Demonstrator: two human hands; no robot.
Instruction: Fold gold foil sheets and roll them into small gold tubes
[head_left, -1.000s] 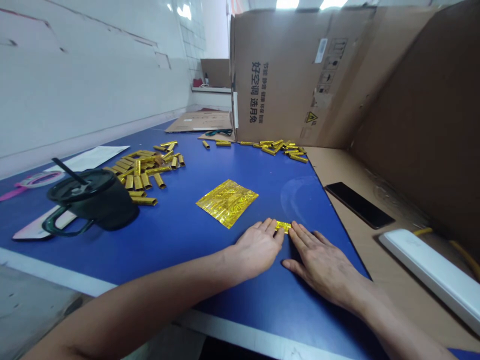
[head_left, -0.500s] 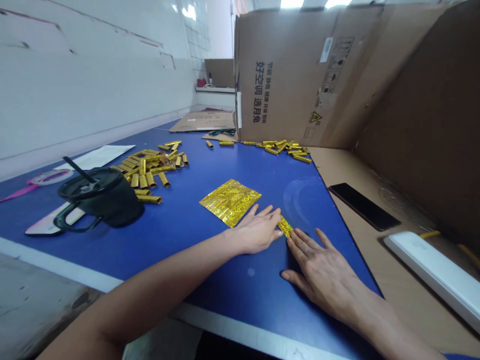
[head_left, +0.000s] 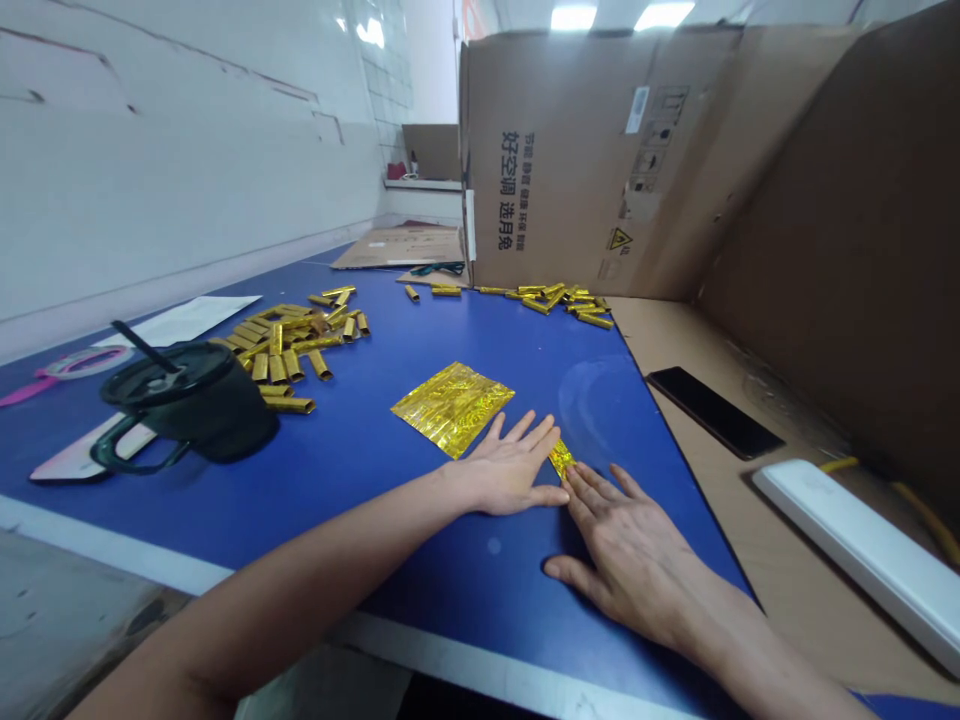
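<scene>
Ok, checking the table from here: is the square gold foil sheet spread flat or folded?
Spread flat: the gold foil sheet lies open on the blue table, its whole square showing.

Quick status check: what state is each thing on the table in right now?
Left hand: open, flat on the blue tabletop
Right hand: open, fingertips against the strip
Gold foil strip: folded narrow, lying between the hands
Gold foil sheet: flat, unfolded
Gold foil tubes: loose heap
Black tumbler: lid on, straw in
Phone: lying flat, dark

Blk tumbler (head_left: 191, 410) w/ straw (head_left: 142, 346), blk phone (head_left: 712, 412) on cardboard (head_left: 675, 345).
</scene>
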